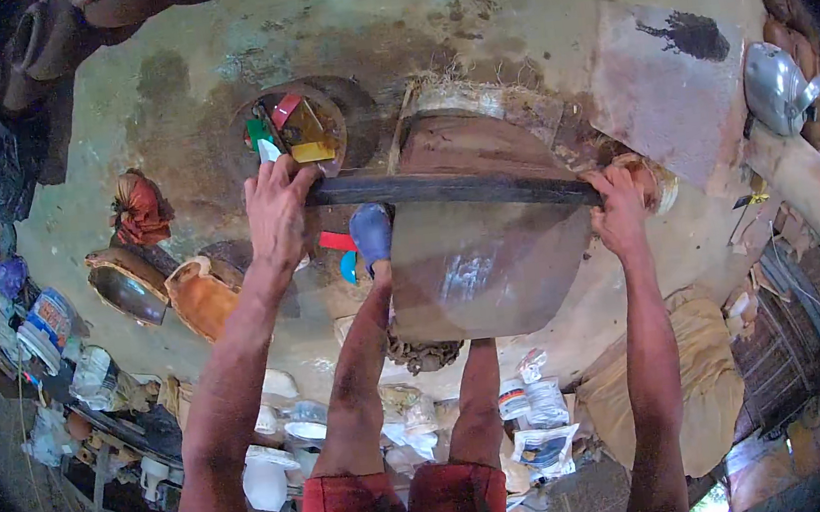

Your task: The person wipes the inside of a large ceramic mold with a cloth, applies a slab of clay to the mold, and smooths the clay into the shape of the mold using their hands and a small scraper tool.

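Observation:
A long dark bar lies level across a smooth grey-brown slab. My left hand is closed round the bar's left end, and my right hand grips its right end. Beyond the bar is a rounded, reddish-brown surface with a rough, fibrous far edge. Just past my left hand, a round dish carries several small tools in red, green, yellow and white. My foot in a blue shoe is beside the slab's left edge.
Two shallow bowls and a red-orange bundle stand to the left. A flat pale sheet and a silver metal pot are at the right. Tan cloth covers the near right; bags and containers crowd the near side.

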{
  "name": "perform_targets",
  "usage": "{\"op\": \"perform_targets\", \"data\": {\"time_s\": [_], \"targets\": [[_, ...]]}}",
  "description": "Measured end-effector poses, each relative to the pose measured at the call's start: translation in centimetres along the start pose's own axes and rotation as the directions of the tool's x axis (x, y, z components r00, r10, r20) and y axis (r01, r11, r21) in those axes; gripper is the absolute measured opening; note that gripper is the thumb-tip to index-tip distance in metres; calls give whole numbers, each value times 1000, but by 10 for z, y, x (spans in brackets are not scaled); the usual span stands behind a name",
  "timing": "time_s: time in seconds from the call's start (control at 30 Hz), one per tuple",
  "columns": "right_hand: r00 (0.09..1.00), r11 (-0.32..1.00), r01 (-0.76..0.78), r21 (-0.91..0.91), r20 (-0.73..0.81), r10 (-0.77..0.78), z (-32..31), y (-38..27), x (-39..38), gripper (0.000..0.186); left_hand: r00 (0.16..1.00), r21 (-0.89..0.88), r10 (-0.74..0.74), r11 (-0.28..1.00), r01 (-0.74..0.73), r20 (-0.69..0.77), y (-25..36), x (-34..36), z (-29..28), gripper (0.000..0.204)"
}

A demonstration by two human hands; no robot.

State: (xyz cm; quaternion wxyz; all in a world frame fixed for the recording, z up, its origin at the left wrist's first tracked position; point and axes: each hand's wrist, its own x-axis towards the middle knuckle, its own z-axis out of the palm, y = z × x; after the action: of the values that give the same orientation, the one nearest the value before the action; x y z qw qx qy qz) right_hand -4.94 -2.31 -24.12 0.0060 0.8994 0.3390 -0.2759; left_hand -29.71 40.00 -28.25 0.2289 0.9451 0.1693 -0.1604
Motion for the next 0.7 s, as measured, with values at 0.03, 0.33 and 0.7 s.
{"op": "perform_targets", "data": {"time_s": [0.03,0.33,0.7], "targets": [[1000,1000,1,0,2,-1,-2,-6,4,54,1000,-10,3,1000,-3,6,-5,0,-2,50],[927,990,-143,0,350,134,-7,-32,31,61,999,14,-13,1000,12,46,-41,-4,7,56],[994,1000,13,15,104,-14,9,-9,19,56,992,14,-33,999,31,122,-27,2,6,51]]}}
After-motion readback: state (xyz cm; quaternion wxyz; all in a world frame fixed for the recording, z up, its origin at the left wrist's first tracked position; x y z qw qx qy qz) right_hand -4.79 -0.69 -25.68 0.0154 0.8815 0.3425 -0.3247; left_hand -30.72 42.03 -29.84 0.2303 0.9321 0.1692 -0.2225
